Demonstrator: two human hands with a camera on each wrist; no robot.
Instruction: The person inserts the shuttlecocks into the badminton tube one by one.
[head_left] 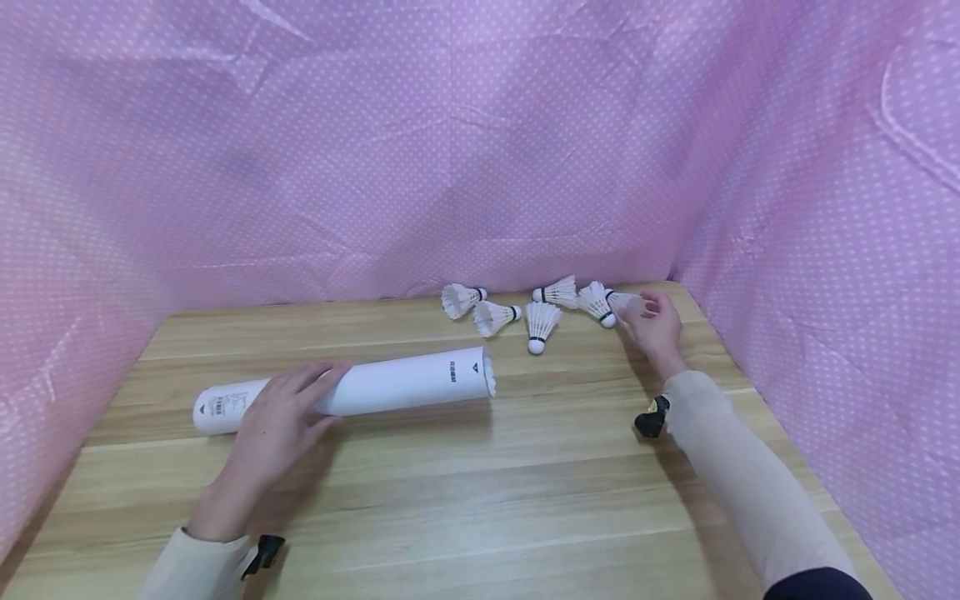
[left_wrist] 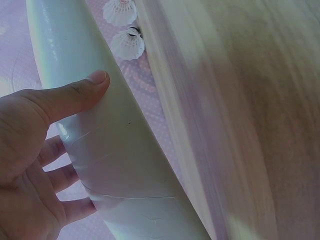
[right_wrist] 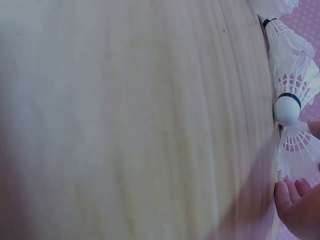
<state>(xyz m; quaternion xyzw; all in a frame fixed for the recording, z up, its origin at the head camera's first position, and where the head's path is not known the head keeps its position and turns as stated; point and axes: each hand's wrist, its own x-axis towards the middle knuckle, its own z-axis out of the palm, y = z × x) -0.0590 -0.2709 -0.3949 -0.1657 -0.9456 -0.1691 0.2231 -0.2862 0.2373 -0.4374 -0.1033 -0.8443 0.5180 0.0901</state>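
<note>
While L hand (head_left: 285, 412) grips tube (head_left: 408, 385), R hand (head_left: 658, 329) is at rightmost shuttlecock (head_left: 619, 300)

Tube spans left-middle of counter (head_left: 480, 492) — can't tell if it's resting there. R thumb & fingers are about the rightmost shuttlecock's skirt; can't tell if it's pinched. Five other shuttlecocks (head_left: 542, 322) lie at back. Step in hand: prob. picking one up. Next move seems to call for a light, sure pinch — w/o nudging the one just beside.
</note>
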